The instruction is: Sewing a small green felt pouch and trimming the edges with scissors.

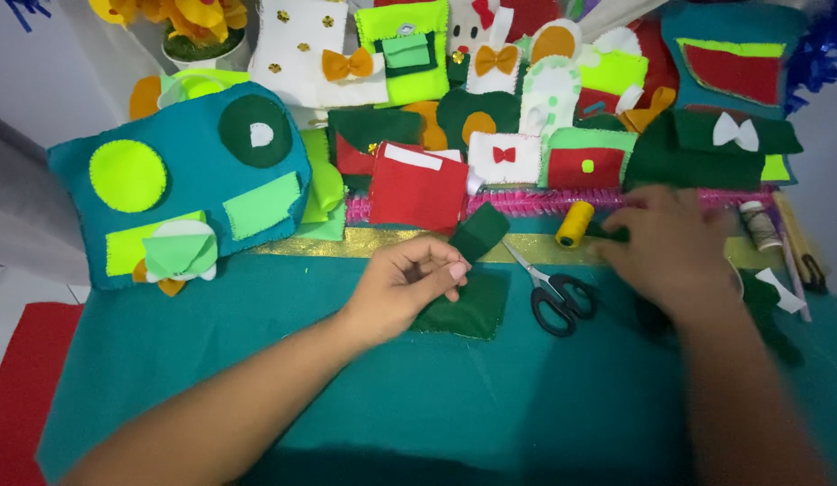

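**Hands at a dark green felt piece**

Left hand (409, 279) pinches a dark green felt piece (468, 288), its folded flap pointing up and away from the fingers; the rest lies flat on the teal tabletop (256, 360). Right hand (675, 252), blurred, grip unclear, rests beside scissors (553, 297) and a yellow thread spool (575, 223).

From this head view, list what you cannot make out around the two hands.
- Right hand: motion-blurred, so its grip and what its fingertips touch are unclear.
- Dark green felt piece: partly covered by the left hand.
- Scissors: blade tips run under the felt.
- Small bottle: too small to identify.
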